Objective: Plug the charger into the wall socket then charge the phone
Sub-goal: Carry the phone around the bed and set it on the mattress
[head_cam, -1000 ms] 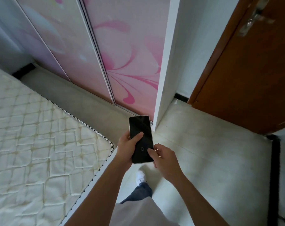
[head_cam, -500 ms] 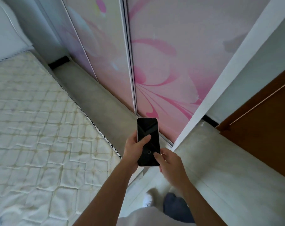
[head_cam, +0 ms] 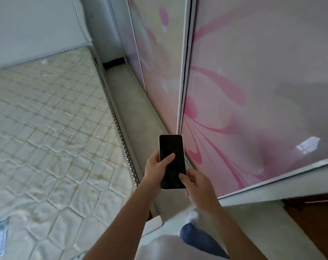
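A phone [head_cam: 170, 147] with a dark screen and a pale frame is held upright in front of me, low in the middle of the view. My left hand [head_cam: 154, 168] grips its left side, thumb lying across the screen. My right hand [head_cam: 197, 182] holds its lower right corner, a finger touching the screen's bottom edge. No charger and no wall socket show in the view.
A bare quilted mattress [head_cam: 46, 137] fills the left, with a white headboard [head_cam: 37, 29] behind it. Pink flowered sliding wardrobe doors [head_cam: 253, 91] stand on the right. A narrow strip of pale floor [head_cam: 138, 117] runs between them. A brown door [head_cam: 317, 218] shows at lower right.
The view has swung left: the brown door has slid almost out of frame, and the mattress and headboard have come in. Both hands keep the same hold on the phone.
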